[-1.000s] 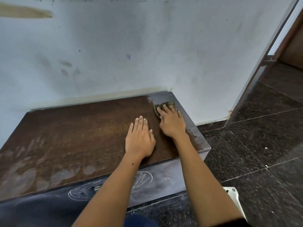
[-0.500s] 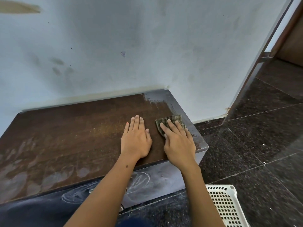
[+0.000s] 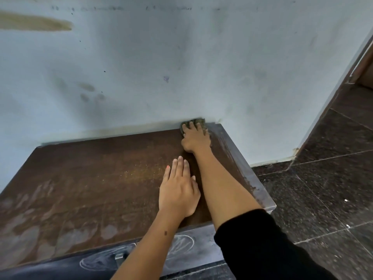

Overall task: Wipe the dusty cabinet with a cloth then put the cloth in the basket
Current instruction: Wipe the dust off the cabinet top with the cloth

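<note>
Against wall [image 3: 181, 57], cloth [image 3: 201, 120], seemingly under right hand [image 3: 196, 138]

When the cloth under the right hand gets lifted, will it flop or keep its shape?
Likely floppy: the cloth lies crumpled under the right hand. Probably light, being thin and small. May shed dust from the cabinet top.

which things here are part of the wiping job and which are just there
Job: cloth, cabinet, right hand on the cloth, left hand flat on the cabinet.
Just there: stained wall, dark tiled floor, chalk marks on the cabinet front.
</note>
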